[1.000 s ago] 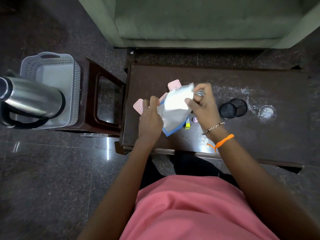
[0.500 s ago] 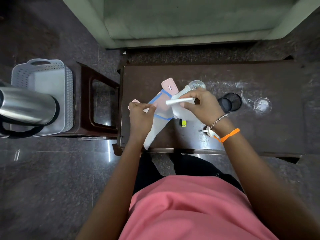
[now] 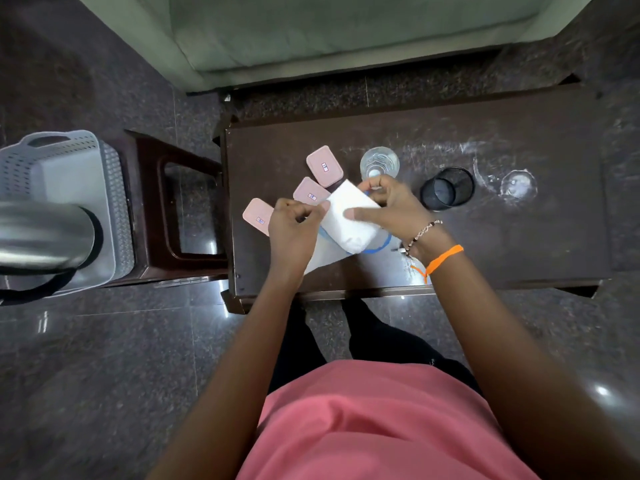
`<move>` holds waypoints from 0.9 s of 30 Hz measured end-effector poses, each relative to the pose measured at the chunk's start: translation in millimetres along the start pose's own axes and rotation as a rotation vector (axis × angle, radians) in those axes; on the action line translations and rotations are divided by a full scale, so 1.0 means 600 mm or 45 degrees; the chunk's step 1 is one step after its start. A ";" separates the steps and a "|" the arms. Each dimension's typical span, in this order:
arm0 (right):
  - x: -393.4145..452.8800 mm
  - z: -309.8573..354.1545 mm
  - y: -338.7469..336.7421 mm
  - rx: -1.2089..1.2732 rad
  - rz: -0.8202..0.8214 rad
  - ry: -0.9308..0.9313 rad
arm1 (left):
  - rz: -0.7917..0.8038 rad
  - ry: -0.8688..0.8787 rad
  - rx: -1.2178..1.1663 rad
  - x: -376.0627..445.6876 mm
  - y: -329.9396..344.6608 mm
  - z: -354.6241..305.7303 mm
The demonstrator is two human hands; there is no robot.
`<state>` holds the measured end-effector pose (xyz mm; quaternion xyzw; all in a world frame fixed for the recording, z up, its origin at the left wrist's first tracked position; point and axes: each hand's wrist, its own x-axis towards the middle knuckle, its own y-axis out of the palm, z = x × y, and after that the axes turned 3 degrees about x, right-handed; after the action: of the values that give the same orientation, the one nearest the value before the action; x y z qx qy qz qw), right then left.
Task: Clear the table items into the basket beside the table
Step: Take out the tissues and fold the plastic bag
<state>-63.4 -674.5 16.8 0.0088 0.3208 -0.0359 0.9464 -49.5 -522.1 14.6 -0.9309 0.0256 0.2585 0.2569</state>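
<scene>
A white cloth with a blue border (image 3: pixel 349 220) lies folded on the dark wooden table (image 3: pixel 519 237). My right hand (image 3: pixel 391 206) grips the cloth's upper right part, thumb on top. My left hand (image 3: pixel 294 230) pinches its left edge with curled fingers. Three pink lidded boxes (image 3: pixel 325 165) (image 3: pixel 309 192) (image 3: pixel 258 215) lie on the table's left part, just beyond my left hand. A clear glass (image 3: pixel 379 163) stands behind my right hand, and a black mesh cup (image 3: pixel 446 188) to its right. The grey perforated basket (image 3: pixel 65 174) sits on a stool at the left.
A steel flask (image 3: pixel 45 237) lies across the basket's near part. The dark wooden stool (image 3: pixel 180 202) fills the gap between basket and table. A glass lid or small dish (image 3: pixel 517 184) sits far right on the table. A green sofa (image 3: pixel 346 29) stands behind the table.
Both hands have folded the cloth into a smaller bundle and lowered it to the table. The third pink box, hidden before, now shows.
</scene>
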 end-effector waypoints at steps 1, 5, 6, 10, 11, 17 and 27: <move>0.001 -0.015 -0.007 0.077 -0.026 0.048 | 0.002 -0.015 0.012 0.002 0.008 0.001; 0.012 -0.069 -0.051 0.343 -0.473 0.056 | 0.054 0.061 0.105 0.010 0.043 0.011; 0.015 -0.077 -0.067 0.346 -0.605 0.011 | 0.074 0.105 0.152 0.011 0.050 0.012; 0.038 -0.111 -0.150 -0.192 -1.006 -0.068 | 0.165 0.162 0.303 0.013 0.084 0.014; 0.045 -0.118 -0.166 -0.349 -1.063 -0.061 | 0.177 0.168 0.325 0.013 0.088 0.013; 0.106 -0.140 -0.228 -0.741 -1.042 0.018 | 0.310 0.229 0.369 0.008 0.116 0.008; 0.179 -0.131 -0.235 -0.952 -0.881 0.275 | 0.344 0.338 0.432 -0.018 0.107 0.027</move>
<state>-36.5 -818.5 -110.4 -0.4326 0.3918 -0.2285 0.7792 -77.9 -570.6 -21.6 -0.8883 0.2264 0.1581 0.3670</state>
